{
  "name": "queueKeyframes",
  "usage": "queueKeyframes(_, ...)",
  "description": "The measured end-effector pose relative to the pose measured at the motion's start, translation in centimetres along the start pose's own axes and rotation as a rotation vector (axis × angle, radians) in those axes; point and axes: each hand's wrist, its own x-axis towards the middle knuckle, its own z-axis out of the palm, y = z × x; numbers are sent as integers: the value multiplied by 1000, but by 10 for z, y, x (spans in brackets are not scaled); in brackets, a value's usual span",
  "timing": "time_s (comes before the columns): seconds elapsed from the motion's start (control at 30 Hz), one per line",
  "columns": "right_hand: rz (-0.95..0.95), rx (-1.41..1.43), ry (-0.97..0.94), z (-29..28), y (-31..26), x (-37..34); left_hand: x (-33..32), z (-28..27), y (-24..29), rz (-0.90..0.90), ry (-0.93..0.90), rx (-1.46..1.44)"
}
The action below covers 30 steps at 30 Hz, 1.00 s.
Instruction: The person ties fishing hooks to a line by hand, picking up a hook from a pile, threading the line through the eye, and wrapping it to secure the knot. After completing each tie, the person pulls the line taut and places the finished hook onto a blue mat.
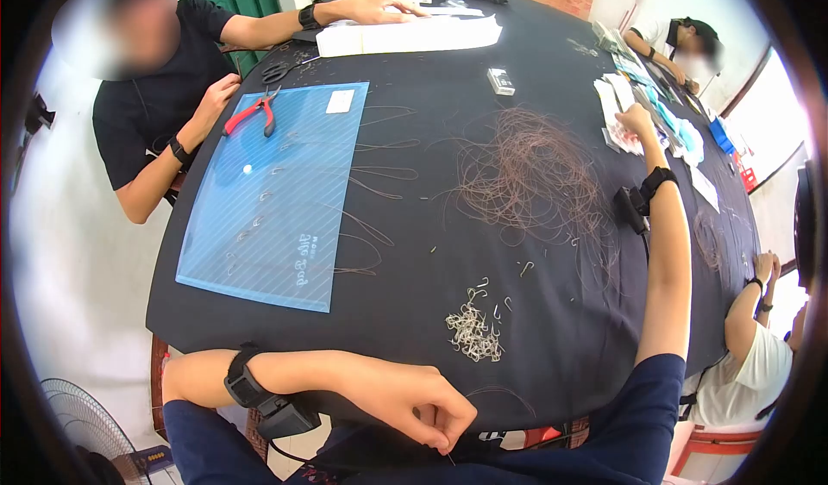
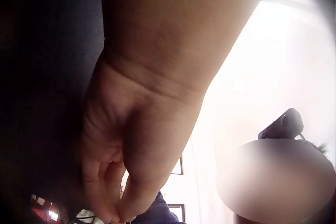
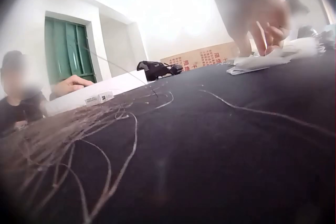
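Observation:
Low at the table's near edge, my left hand (image 1: 412, 406) pinches a thin fishing line between thumb and fingertips; a loose strand (image 1: 509, 392) arcs over the cloth beside it. In the left wrist view the thumb and fingers of that hand (image 2: 142, 145) meet at the tips. My right hand (image 1: 636, 121) reaches far right to a pile of white paper slips (image 1: 606, 110). In the right wrist view its fingertips are down at the slips (image 3: 257, 62); I cannot tell whether they grip one. Between the hands lie a heap of metal fish hooks (image 1: 474, 334) and a brown line tangle (image 1: 530, 175).
On the left, a blue file bag (image 1: 285, 183) carries hooks with looped lines, red-handled pliers (image 1: 250, 118) and a white label (image 1: 340, 101). Scissors (image 1: 276, 73), a small white box (image 1: 500, 81) and a long white box (image 1: 410, 37) lie beyond. Other people sit around the table.

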Motion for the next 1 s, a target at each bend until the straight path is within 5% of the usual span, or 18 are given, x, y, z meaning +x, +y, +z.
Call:
queueKeyframes(0.07,-4,-115,63,11,-3,0,0,0,-2,16,1,-23)
queueKeyframes(0.3,279,-131,-233,2,-24,2,0,1,-5,26,4,-28)
queueKeyframes(0.43,423,229,-180,8,-6,28,0,0,-5,-1,0,-12)
queueKeyframes(0.7,226,276,-149,7,-12,-2,0,1,-8,29,7,-14)
queueKeyframes(0.8,15,260,-120,6,0,0,2,1,-8,33,3,3)
queueKeyframes(0.87,134,204,-207,-11,-28,-16,1,1,-9,35,3,9)
queueKeyframes(1.0,155,429,-73,-4,-24,-17,1,1,-9,39,7,17)
